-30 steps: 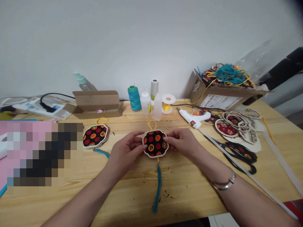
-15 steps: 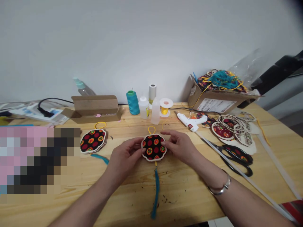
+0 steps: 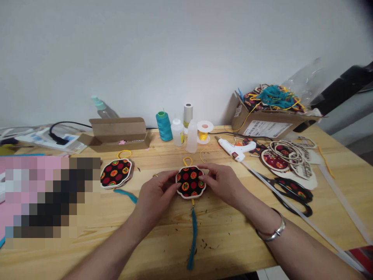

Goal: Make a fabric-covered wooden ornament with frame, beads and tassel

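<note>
A pale pine worktable (image 3: 233, 237) is supporting an open cardboard box (image 3: 266, 128) heaped with patterned fabric pieces, a white glue gun (image 3: 236, 148), and black-handled scissors (image 3: 294, 204). Above the table's middle, the left hand (image 3: 155, 198) and right hand (image 3: 221, 184) are holding a scalloped black-and-red fabric ornament (image 3: 190, 182) between their fingers, gripping it narrowly from either side. A teal tassel (image 3: 192, 241) is hanging toward the person from the ornament, and a yellow cord loop (image 3: 187, 161) is rising from its far edge.
</note>
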A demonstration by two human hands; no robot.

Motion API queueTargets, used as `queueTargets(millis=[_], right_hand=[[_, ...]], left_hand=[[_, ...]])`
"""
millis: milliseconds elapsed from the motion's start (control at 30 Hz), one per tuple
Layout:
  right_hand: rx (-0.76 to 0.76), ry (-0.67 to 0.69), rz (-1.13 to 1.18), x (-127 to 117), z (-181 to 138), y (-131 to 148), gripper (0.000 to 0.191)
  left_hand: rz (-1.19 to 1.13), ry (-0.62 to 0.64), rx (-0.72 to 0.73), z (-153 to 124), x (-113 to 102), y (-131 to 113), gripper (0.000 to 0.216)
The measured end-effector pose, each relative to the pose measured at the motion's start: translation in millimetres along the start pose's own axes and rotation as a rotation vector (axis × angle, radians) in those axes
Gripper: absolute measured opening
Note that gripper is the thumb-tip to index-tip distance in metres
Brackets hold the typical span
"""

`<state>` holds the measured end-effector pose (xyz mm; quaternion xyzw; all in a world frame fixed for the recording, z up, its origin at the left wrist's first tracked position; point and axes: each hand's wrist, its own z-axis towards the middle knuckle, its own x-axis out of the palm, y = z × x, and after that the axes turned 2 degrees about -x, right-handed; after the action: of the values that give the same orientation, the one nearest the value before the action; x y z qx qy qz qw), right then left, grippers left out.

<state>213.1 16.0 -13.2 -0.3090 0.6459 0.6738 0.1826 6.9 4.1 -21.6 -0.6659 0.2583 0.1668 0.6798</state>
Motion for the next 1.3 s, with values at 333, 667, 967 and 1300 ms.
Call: queueTargets(millis=[333, 667, 967, 1300], right_hand=[[-0.053, 0.008, -0.055, -0.5, -3.1, 1.6, 0.032], [-0.049, 0.009, -0.137, -1.1, -1.9, -0.2, 0.03], [0.018, 0.023, -0.196, -4.0, -1.6, 1.7, 0.036], [-0.408, 0.123, -0.168, -16.0, 0.6, -2.1, 0.071]], left_hand=[[0.181, -0.004, 0.084, 1.8, 2.7, 2.5, 0.032], [0.218, -0.005, 0.148, 1.8, 4.2, 5.4, 0.031], [0.22, -0.002, 0.138, 0.9, 3.7, 1.0, 0.032], [0.217, 0.036, 0.163, 3.7, -10.2, 1.2, 0.086]])
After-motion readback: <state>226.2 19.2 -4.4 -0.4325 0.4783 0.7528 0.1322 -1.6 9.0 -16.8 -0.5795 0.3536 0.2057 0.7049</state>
